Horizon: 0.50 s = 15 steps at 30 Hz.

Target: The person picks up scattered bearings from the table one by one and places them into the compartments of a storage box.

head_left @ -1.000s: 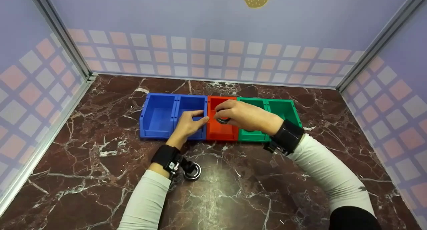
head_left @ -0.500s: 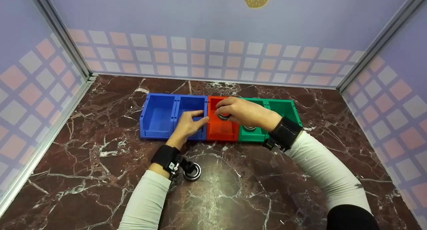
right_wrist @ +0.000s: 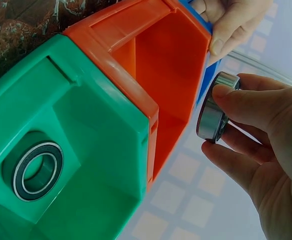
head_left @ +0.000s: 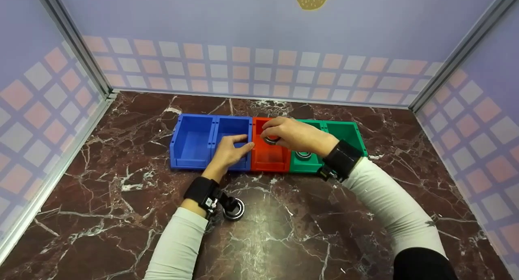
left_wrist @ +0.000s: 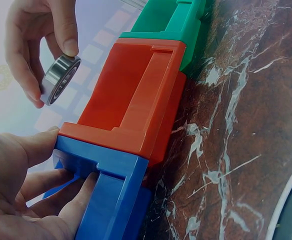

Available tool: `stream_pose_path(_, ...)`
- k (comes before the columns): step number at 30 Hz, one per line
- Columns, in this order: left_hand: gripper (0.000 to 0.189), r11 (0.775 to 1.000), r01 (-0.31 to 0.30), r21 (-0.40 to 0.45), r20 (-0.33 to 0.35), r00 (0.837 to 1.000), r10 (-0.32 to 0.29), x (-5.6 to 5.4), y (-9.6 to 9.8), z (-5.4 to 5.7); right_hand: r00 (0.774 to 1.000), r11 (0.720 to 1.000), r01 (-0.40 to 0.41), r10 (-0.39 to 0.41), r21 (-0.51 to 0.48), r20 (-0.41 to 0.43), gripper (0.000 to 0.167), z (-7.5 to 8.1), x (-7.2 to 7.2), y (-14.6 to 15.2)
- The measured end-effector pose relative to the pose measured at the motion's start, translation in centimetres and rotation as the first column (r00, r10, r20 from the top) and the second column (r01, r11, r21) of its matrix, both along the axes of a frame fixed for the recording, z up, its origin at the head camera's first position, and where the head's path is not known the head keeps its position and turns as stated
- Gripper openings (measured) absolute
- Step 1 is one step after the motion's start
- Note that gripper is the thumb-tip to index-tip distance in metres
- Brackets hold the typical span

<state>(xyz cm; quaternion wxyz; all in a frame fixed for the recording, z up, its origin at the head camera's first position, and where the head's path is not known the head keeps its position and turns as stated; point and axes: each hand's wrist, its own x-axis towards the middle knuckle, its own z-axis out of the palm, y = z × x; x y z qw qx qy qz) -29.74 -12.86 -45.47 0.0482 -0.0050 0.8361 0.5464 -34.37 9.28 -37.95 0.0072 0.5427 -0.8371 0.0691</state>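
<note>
Above the red bin [head_left: 271,161], my right hand [head_left: 298,134] pinches a ball bearing [right_wrist: 217,110] by its outer rim, thumb on one side and fingers on the other. The bearing is clear of the bin walls. My left hand [head_left: 228,152] grips the side wall of the inner blue bin [left_wrist: 106,205], with its thumb at the edge beside the red bin and its fingers inside. A second bearing [right_wrist: 38,171] lies flat in the inner green bin [right_wrist: 101,135]. Another bearing [head_left: 239,209] rests on the marble-patterned table, partly hidden by the left wrist camera.
The bins stand side by side in one row, with an outer blue bin [head_left: 190,144] at the left end and an outer green bin [head_left: 344,134] at the right. Patterned panels [head_left: 259,69] enclose the table at the back and sides.
My right hand shifts slightly with the bearing still pinched over the red bin. Its forearm moves a little left, uncovering the bearing in the inner green bin. The left hand stays still.
</note>
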Motion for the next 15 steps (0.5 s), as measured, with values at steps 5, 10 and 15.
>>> stream_pose_path(5,0.055,1.0,0.001,0.017,-0.003,1.0,-0.001,0.0,0.0,0.1,1.0,1.0,0.01,-0.01,0.011,0.007,0.034,-0.1,-0.2,-0.2)
stream_pose_path(10,0.056,1.0,-0.004,0.023,0.003,1.0,0.004,0.0,-0.1,0.0,1.0,1.0,0.004,-0.004,0.002,0.013,0.033,-0.5,-0.5,-0.4)
stream_pose_path(15,0.055,1.0,-0.006,0.02,0.012,1.0,0.005,0.0,0.0,0.0,1.0,1.0,0.008,-0.009,0.022,0.009,0.033,-1.0,-0.8,-0.5)
